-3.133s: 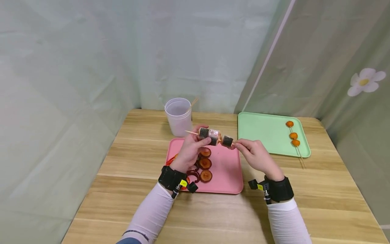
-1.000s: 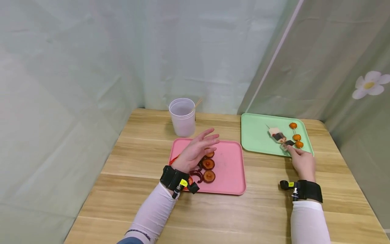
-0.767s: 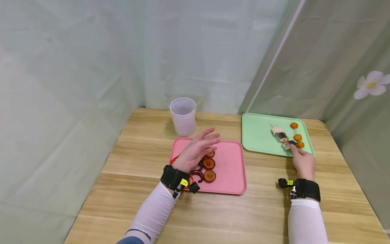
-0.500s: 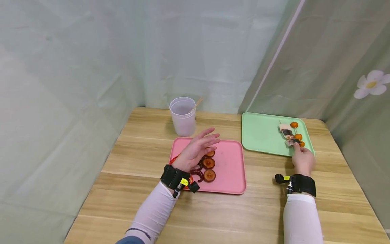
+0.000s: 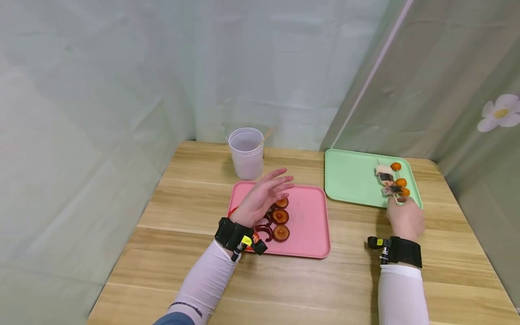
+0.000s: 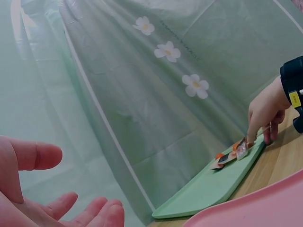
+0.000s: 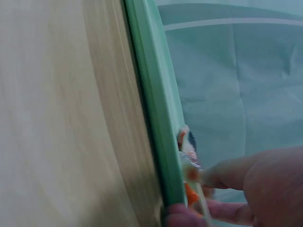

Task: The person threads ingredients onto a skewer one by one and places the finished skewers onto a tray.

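My right hand [image 5: 406, 219] is at the front edge of the green tray [image 5: 353, 178], thumb and fingertips spread around the bare end of a skewer. This skewer [image 5: 385, 177] carries chunky pale pieces with dark skin and lies on the tray. Right beside it, partly covered, is a skewer of orange balls [image 5: 401, 182]. In the right wrist view the stick [image 7: 203, 203] passes between the parted thumb and fingers, somewhat blurred. My left hand [image 5: 262, 196] hovers over the pink tray [image 5: 308, 225] with fingers extended, holding nothing.
Brown round slices [image 5: 280, 216], dark curled pieces [image 5: 264, 232] and red bits [image 5: 255, 239] lie on the pink tray, partly hidden by the left hand. A white tub [image 5: 247, 158] with thin sticks [image 5: 267, 134] stands behind. Pale curtains [image 5: 284, 67] enclose the table [image 5: 183, 203].
The dark-skinned skewer went from both hands onto the green tray, then shifted right against the orange balls. My right fingers have now loosened and drawn back slightly. The left hand stays over the pink tray.
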